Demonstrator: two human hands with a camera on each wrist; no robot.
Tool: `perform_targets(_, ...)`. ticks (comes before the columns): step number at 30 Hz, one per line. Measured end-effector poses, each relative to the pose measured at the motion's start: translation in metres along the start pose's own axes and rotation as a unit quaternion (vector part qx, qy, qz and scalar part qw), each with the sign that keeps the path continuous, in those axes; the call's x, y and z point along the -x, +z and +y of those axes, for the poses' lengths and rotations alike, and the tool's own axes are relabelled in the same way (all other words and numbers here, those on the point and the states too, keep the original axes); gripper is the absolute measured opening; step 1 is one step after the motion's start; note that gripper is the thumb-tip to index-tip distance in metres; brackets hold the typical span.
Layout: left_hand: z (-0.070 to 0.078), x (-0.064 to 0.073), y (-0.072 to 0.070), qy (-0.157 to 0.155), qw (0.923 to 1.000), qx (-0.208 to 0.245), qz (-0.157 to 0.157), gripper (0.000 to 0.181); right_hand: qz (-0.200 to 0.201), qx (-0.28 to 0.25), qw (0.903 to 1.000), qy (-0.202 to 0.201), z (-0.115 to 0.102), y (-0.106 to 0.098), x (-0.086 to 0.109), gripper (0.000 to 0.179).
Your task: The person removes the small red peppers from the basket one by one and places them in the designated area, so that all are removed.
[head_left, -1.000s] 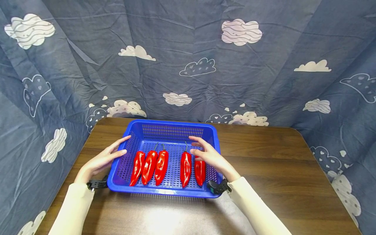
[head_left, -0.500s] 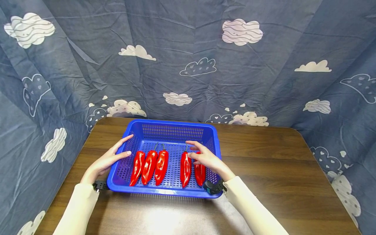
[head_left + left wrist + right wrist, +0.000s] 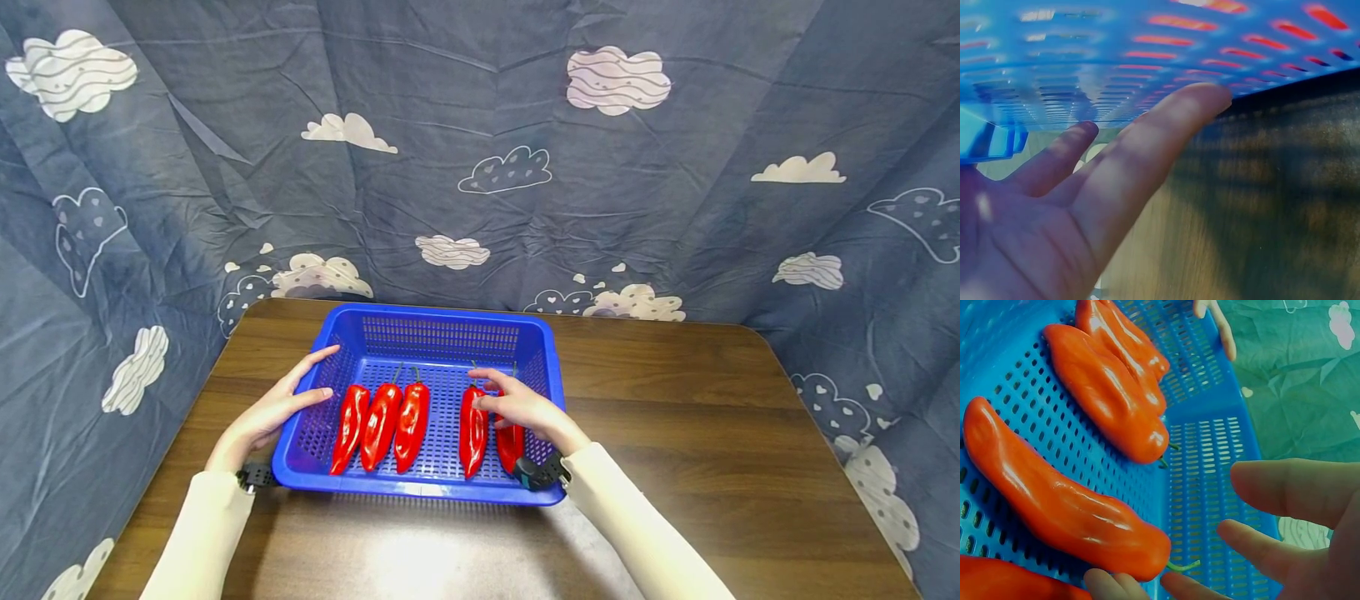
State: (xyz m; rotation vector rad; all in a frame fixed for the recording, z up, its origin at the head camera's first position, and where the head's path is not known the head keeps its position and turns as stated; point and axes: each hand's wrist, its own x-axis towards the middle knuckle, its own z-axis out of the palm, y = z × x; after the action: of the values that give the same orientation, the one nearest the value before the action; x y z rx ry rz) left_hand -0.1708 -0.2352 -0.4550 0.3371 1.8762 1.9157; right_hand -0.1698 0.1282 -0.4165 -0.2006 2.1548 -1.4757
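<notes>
A blue plastic basket (image 3: 442,312) stands on the wooden table with several red peppers in it. On its left side my left hand (image 3: 270,412) holds the rim, thumb and forefinger over the inside, other fingers (image 3: 1147,144) along the outer wall. My right hand (image 3: 528,410) reaches into the basket's right part. Its thumb tip overlaps the stem end of one red pepper (image 3: 472,442), and its fingers are spread and loosely bent. Below that hand lies the rightmost pepper (image 3: 509,450), partly hidden by it. In the right wrist view, two fingertips are near the pepper's (image 3: 1072,506) stem end.
Three more peppers (image 3: 381,427) lie side by side in the basket's left half. Bare wooden tabletop (image 3: 697,433) stretches out to the right. A dark cloud-patterned curtain (image 3: 480,125) hangs behind the table.
The left hand has moved inward onto the basket's rim. My right hand has shifted left and lower, from over the rightmost pepper towards the one beside it. The peppers have stayed in place.
</notes>
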Motion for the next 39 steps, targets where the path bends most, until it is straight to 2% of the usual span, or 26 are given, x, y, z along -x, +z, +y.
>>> perform_targets(14,-0.003,0.002,0.001,0.003,0.9999,0.005,0.01,0.065,-0.005,0.058,0.9983,0.0,0.0,0.009,-0.008,0.05)
perform_targets(21,-0.003,0.004,0.003,0.0,0.9998,0.011,0.018,0.065,-0.008,0.152,0.9883,0.0,-0.001,0.012,-0.01,0.049)
perform_targets(26,-0.004,0.004,0.004,-0.001,0.9996,0.006,0.026,0.064,-0.021,0.198,0.9799,-0.021,0.004,0.015,-0.013,0.05)
perform_targets(31,-0.005,0.005,0.004,-0.002,0.9995,0.013,0.03,0.064,-0.042,0.225,0.9715,-0.061,0.008,0.014,-0.015,0.052)
perform_targets(35,-0.004,0.005,0.004,-0.004,0.9994,0.017,0.031,0.064,-0.05,0.233,0.9693,-0.059,0.007,0.015,-0.015,0.053)
perform_targets(39,-0.004,0.006,0.004,-0.01,0.9992,0.019,0.034,0.063,-0.04,0.244,0.968,-0.046,0.005,0.018,-0.015,0.054)
